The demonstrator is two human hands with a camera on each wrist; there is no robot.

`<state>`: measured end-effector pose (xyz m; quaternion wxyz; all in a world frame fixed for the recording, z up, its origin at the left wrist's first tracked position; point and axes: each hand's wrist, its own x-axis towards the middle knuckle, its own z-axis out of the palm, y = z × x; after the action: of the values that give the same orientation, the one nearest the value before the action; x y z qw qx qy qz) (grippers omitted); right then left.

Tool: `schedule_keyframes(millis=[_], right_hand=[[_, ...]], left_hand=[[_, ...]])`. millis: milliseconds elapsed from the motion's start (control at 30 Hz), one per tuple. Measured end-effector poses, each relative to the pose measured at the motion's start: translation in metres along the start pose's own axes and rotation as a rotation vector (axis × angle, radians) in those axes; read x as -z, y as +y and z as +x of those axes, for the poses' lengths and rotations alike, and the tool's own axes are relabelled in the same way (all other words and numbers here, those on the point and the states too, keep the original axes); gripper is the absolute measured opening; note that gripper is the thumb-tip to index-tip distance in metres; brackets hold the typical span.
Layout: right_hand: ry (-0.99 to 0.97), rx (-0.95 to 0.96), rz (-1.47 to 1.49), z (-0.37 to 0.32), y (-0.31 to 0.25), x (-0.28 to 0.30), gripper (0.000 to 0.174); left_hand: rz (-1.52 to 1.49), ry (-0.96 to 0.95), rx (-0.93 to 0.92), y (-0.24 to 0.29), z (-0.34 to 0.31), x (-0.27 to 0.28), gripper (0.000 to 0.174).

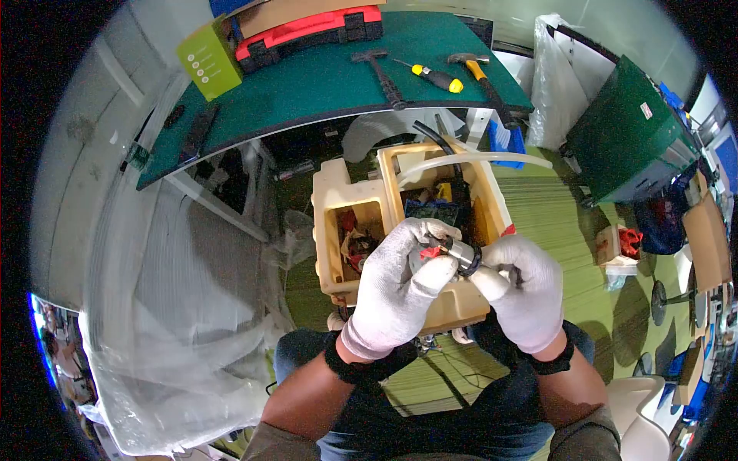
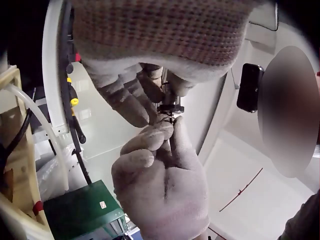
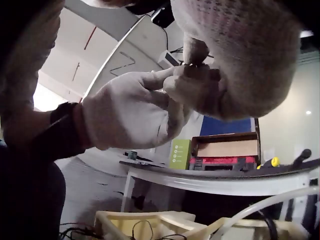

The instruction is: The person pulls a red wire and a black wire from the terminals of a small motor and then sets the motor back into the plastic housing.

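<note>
Both hands wear white gloves and meet over a cream plastic tank (image 1: 327, 230). My left hand (image 1: 396, 288) grips a small silver metal cylinder (image 1: 461, 252) with a black ring at its end; a red bit shows beside the thumb. The right hand (image 1: 526, 292) pinches at the ringed end with thumb and fingers. In the left wrist view the right hand's fingertips (image 2: 167, 125) touch the dark ring (image 2: 171, 108). From the right wrist view, the left hand (image 3: 135, 110) faces the right hand (image 3: 220, 75), and the cylinder is mostly hidden.
A green-topped table (image 1: 307, 84) behind holds two hammers, a screwdriver (image 1: 438, 78) and a red-black case (image 1: 307, 38). A pale hose (image 1: 477, 157) arches over the tank. A green cabinet (image 1: 634, 131) stands right; plastic-wrapped material (image 1: 177, 307) is left.
</note>
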<state>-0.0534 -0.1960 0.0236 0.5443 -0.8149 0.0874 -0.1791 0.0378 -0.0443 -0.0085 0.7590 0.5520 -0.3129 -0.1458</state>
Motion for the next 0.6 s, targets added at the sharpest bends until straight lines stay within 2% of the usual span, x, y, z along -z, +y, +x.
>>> schedule_keyframes(millis=[67, 233, 333, 367, 467, 567, 600], right_hand=[[0.082, 0.268, -0.191, 0.002, 0.003, -0.003, 0.011], [0.224, 0.410, -0.231, 0.003, 0.003, -0.005, 0.013], [0.256, 0.506, -0.236, 0.002, 0.007, -0.002, 0.017], [0.259, 0.535, -0.232, 0.001, 0.009, -0.001, 0.019], [0.245, 0.545, -0.248, -0.004, 0.002, 0.000, 0.022], [0.258, 0.464, -0.306, -0.007, -0.013, -0.004, 0.022], [0.273, 0.501, -0.242, -0.006, -0.010, -0.005, 0.022]], left_hand=[[-0.035, 0.016, 0.024, 0.000, -0.001, -0.001, 0.027], [-0.210, 0.019, 0.136, -0.002, 0.000, 0.001, 0.030], [0.007, -0.003, 0.059, -0.004, 0.000, 0.002, 0.031], [-0.023, -0.014, 0.067, -0.003, 0.000, 0.002, 0.031], [-0.105, -0.044, 0.058, -0.004, 0.000, 0.002, 0.033], [-0.391, -0.148, 0.200, -0.005, 0.001, 0.009, 0.035], [-0.421, -0.194, 0.195, -0.009, 0.002, 0.011, 0.040]])
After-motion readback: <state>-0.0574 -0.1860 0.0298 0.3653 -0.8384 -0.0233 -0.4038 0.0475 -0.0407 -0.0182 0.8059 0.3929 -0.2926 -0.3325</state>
